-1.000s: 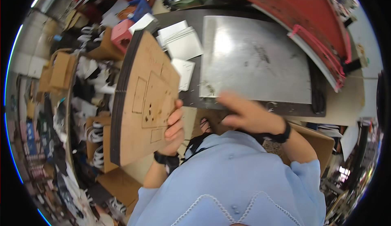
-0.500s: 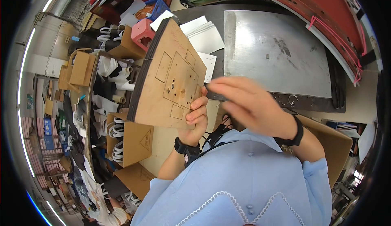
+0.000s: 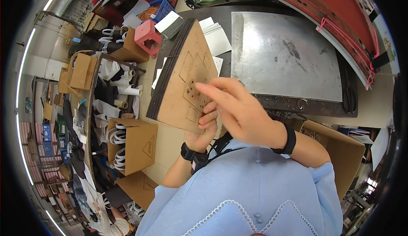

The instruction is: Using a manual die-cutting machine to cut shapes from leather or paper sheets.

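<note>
A thick plywood die board (image 3: 172, 108) is held up and tilted over the near left of the workbench. Rectangles are cut into its pale face, small dark holes dot the middle, and its side edge is dark and layered. My left hand (image 3: 205, 127) grips the lower right edge, fingers curled onto the face. My right hand (image 3: 244, 115) is at the same face, index finger stretched toward the holes; nothing shows in it. Whether that fingertip touches the wood I cannot tell. Behind the board lie white sheets (image 3: 219, 40), partly hidden.
A flat metal plate (image 3: 284, 57) covers much of the workbench, with scissors (image 3: 349, 100) at its right. Beyond is a red machine beam (image 3: 314, 6). Cardboard boxes stand left (image 3: 142, 146) and right (image 3: 340, 161). A pink stool (image 3: 146, 36) and blue crate (image 3: 161, 8) are far left.
My right hand has moved left, from beside the board to in front of its holes. The board has turned, showing more of its dark layered edge, still in my left hand.
</note>
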`<state>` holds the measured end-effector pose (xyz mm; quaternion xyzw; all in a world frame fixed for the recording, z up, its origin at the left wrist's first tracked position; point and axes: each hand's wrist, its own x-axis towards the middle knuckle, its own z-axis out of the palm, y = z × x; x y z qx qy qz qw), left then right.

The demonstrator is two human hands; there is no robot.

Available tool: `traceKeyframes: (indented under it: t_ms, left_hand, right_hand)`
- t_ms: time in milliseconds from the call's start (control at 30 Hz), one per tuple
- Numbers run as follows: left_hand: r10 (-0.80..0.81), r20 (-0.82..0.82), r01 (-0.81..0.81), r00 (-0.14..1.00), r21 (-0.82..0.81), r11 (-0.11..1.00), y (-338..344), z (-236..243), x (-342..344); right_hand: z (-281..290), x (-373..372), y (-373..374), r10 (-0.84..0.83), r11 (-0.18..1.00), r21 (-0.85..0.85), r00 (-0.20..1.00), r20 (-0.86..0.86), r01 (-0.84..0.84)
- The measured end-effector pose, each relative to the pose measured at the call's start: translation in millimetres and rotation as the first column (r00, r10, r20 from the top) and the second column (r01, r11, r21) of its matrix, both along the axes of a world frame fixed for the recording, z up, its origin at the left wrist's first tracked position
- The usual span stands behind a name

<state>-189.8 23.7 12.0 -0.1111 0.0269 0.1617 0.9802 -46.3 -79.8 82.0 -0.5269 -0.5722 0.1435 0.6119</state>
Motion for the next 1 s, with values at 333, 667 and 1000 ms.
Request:
traceKeyframes:
  t_ms: [333,667,1000]
  left_hand:
    - [0.004,-0.072,0.000,0.997,0.061,0.998,-3.7,1.4,2.1]
    - [-0.026,-0.064,0.035,0.998,0.135,0.990,-3.0,2.7,9.8]
    - [0.026,-0.126,-0.009,0.992,0.138,0.990,-4.0,-5.4,7.7]
  right_hand:
    - [4.6,5.5,-4.6,-0.051,0.999,-0.010,0.998,-0.047,0.051]
    - [1.2,9.6,-7.9,0.074,0.995,-0.056,0.982,-0.175,-0.085]
    - [-4.3,11.7,-1.4,-0.031,0.998,0.055,0.999,-0.026,0.032]
